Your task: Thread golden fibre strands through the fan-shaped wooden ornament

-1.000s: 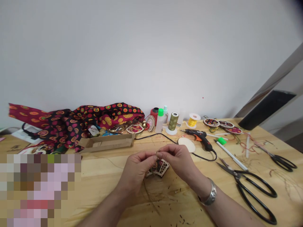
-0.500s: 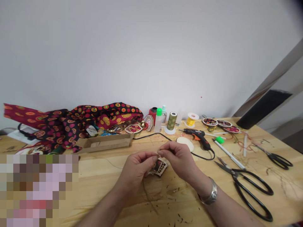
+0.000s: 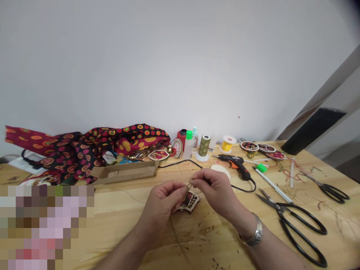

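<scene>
Between the hands (image 3: 163, 198), thread (image 3: 189, 184) barely shows; ornament (image 3: 192, 201) part-hidden.

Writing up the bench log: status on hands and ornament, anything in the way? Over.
Left hand, right hand: pinching thin cord. Ornament: by left hand, partly hidden. Nothing seen blocking; large scissors off to the right.

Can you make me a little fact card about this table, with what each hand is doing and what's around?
Left hand: pinching a thin thread
Right hand: pinching the same thread; bracelet on the wrist
By the hands: small ornament, partly hidden by the left hand
Near the wall: bottle with a green cap, green spool, yellow spool
Behind the right hand: glue gun
Right side: big scissors, smaller scissors
Left side: patterned cloth, open cardboard box
Cannot tell: whether the left hand touches the ornament
</scene>
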Tool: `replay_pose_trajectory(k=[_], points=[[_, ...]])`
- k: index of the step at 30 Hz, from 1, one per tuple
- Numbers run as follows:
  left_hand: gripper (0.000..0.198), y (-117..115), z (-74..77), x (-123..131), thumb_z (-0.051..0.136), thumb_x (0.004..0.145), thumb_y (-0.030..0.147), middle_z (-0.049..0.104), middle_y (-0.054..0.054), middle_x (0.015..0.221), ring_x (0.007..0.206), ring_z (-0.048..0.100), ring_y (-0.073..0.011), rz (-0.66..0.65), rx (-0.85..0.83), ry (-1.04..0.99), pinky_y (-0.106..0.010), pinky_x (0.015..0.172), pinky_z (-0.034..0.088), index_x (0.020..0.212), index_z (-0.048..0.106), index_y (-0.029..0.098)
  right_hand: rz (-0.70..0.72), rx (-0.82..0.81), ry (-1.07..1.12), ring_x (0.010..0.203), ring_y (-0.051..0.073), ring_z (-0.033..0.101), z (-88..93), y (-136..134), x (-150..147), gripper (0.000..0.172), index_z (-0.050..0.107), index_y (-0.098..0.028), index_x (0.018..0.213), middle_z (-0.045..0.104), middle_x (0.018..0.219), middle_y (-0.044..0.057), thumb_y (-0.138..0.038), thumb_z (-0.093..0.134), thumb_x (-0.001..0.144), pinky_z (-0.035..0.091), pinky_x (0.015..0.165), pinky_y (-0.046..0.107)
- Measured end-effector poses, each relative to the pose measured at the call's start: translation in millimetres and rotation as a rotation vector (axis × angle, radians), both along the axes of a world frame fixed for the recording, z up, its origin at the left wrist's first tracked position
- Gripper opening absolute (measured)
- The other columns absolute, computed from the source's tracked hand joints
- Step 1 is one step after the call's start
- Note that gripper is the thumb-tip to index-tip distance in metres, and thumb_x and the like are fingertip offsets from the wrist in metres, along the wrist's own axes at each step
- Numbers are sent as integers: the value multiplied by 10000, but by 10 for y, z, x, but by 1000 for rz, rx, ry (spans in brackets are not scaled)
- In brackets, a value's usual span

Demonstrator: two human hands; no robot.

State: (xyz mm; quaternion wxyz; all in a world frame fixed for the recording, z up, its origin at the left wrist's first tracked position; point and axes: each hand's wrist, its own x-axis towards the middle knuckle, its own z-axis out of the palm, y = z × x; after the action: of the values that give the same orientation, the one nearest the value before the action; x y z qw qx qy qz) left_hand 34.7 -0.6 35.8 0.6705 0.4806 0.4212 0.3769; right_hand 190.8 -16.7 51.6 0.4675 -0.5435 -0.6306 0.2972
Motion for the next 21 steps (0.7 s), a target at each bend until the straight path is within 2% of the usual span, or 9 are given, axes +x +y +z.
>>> replay_pose_trajectory(k=[3, 6, 8, 14, 21], points=[[200, -2, 28, -10, 660, 687, 322, 470, 49, 450, 410, 335, -25, -29, -3, -4, -152, 401, 223, 719, 669, 124, 0, -5, -2, 567, 90, 533, -12, 12, 5, 95, 620, -176, 659, 615, 607, -25, -156, 573, 739, 405, 548, 181], [172, -1, 40, -11, 674, 673, 292, 599, 0, 577, 470, 437, -42, -40, -30, -10, -148, 439, 294, 727, 669, 129, -3, -7, -2, 573, 92, 533, -18, 25, 6, 94, 616, -176, 656, 615, 610, -24, -162, 575, 739, 405, 547, 183], [160, 3, 36, -7, 680, 666, 277, 620, -8, 608, 479, 452, -45, -31, -37, 1, -147, 444, 304, 726, 666, 130, -1, -12, -3, 579, 94, 535, -23, 30, 6, 97, 614, -176, 655, 615, 611, -22, -163, 573, 742, 408, 552, 184], [198, 30, -16, -6, 678, 663, 321, 458, 67, 452, 382, 284, -16, -8, -14, 12, -149, 375, 185, 708, 637, 133, -7, 6, 18, 577, 93, 531, -44, 28, -7, 83, 616, -172, 667, 613, 614, -20, -160, 575, 738, 411, 552, 184], [210, 51, -9, -9, 675, 659, 330, 450, 65, 441, 387, 301, -23, -4, -9, 37, -150, 381, 192, 682, 614, 130, -43, -33, 113, 546, 91, 504, 51, 42, 50, 92, 603, -164, 631, 593, 582, -21, -177, 586, 720, 405, 537, 200]])
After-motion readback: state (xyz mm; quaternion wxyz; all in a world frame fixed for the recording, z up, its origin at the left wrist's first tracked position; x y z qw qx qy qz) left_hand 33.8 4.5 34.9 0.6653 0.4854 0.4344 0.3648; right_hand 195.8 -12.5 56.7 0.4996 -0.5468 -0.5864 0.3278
